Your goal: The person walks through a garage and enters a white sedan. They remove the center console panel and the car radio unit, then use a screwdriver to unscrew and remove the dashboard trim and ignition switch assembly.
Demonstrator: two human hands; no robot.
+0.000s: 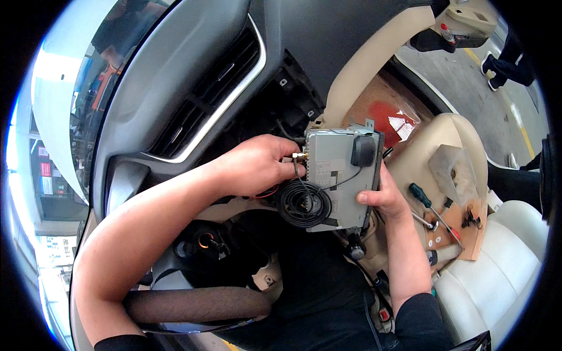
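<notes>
**In the front of a car: stereo head unit outside the dashboard, antenna connector at its side**

At the unit's left edge, left hand with thumb and finger bent on either side of the gold connector; impossible to tell whether pinched tight or fully seated. Along the opposite edge, right hand gripping the silver metal case, thumb on the labelled face, other fingers mostly hidden. Held over the lap, between both hands. Against the case, black antenna cable wound in a coil; higher up on the same face, black antenna puck.

Beyond the hands, bare dashboard cavity beside the air vents. By the look of it, partway along: unit free of the cavity, antenna lead brought to its socket. Apparently not yet done: cable unwound and routed, puck placed, unit seated in the dashboard.

Farther right, on the pale seat, green-handled screwdriver reaching over a brown board, near a clear plastic bag. Outside, legs of another person.
</notes>
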